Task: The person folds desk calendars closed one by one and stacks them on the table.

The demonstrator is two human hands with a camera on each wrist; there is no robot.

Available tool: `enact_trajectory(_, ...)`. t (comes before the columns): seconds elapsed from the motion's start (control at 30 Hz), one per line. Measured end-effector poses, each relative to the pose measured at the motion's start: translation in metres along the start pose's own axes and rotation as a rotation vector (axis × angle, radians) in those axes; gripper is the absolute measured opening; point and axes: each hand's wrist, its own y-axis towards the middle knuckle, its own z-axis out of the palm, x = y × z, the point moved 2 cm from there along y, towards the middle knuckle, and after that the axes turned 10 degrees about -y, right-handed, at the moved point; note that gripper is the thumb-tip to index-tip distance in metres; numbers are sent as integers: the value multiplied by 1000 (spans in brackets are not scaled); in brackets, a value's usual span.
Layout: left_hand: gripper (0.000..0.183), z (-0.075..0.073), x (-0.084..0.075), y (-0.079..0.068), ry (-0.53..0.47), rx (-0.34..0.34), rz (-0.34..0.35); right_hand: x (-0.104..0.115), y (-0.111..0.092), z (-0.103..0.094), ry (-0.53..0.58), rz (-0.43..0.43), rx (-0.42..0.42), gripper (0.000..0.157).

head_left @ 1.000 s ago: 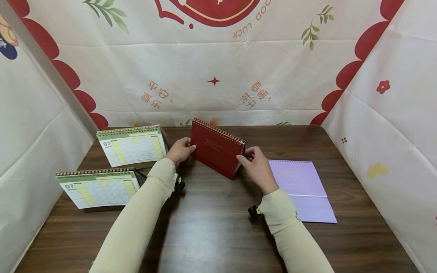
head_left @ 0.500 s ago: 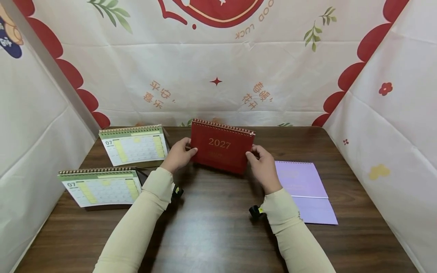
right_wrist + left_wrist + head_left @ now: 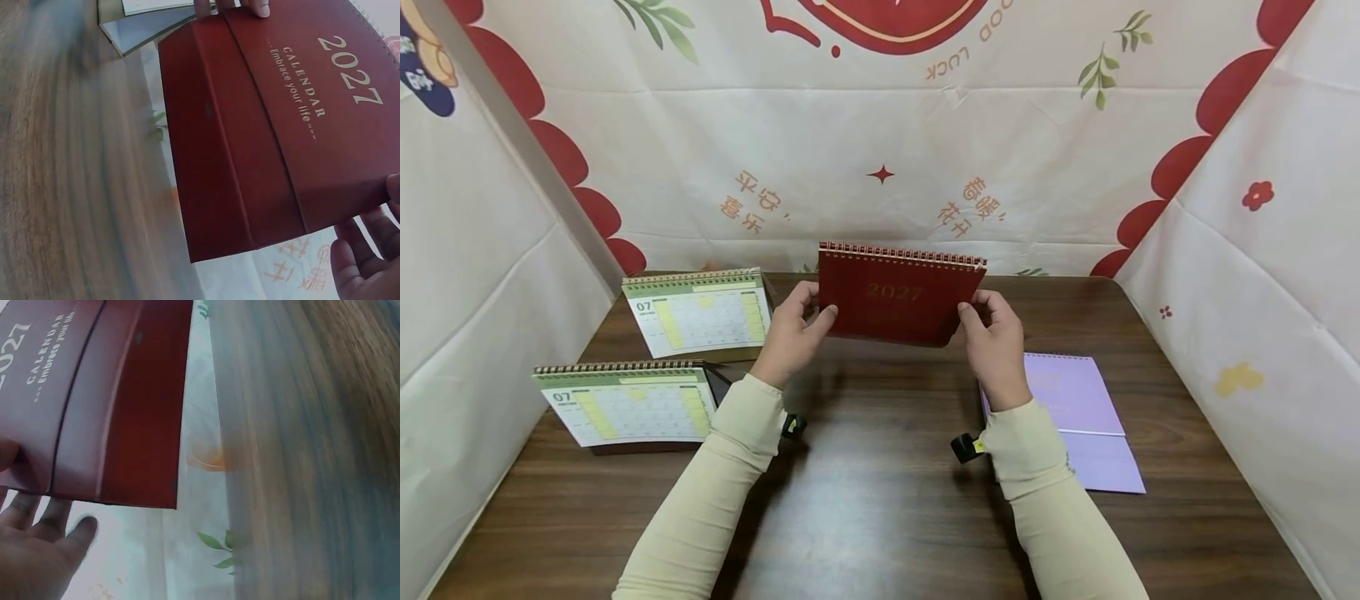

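A red spiral-bound desk calendar (image 3: 898,296), marked 2027 in gold, is held up by both hands near the back of the table. My left hand (image 3: 792,333) pinches its left edge, thumb on the front cover. At the opposite edge, my right hand (image 3: 996,350) grips it the same way. In both wrist views, the backdrop shows between the calendar's base (image 3: 212,181) and the tabletop. The cover text "CALENDAR" reads clearly in the right wrist view, and the left wrist view catches the left fingers (image 3: 78,537) below the side edge.
Two green-topped desk calendars, a rear one (image 3: 707,317) and a front one (image 3: 628,408), stand on the left. A purple calendar (image 3: 1075,396) lies flat at the right. The brown wooden table (image 3: 865,508) is enclosed by a printed cloth backdrop (image 3: 820,133).
The red calendar has turned from an angle to face the head camera and has risen. Both hands went up with it, the right one also shifting rightward. The other calendars stayed put.
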Motion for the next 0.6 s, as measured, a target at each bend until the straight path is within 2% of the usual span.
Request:
enact_trajectory(0.1,43,0,-4,-1,13,-37,21,2,2,3,22,3,-31,20)
enact_trajectory(0.2,62,2,-6,0,20,-35,24,2,2,4,72,7,-78,25)
enact_trajectory(0.27,63,3,-6,0,35,-16,21,3,2,4,123,19,-96,32)
enact_trajectory(0.33,53,4,-4,-2,38,7,24,4,2,4,176,30,-85,39)
enact_trajectory(0.43,45,4,0,-5,7,23,13,5,3,4,220,48,-15,40)
enact_trajectory(0.47,44,5,-4,-7,-17,27,6,4,3,4,237,49,21,39)
enact_trajectory(0.6,46,7,-1,-7,-124,23,-40,1,2,5,340,80,190,46)
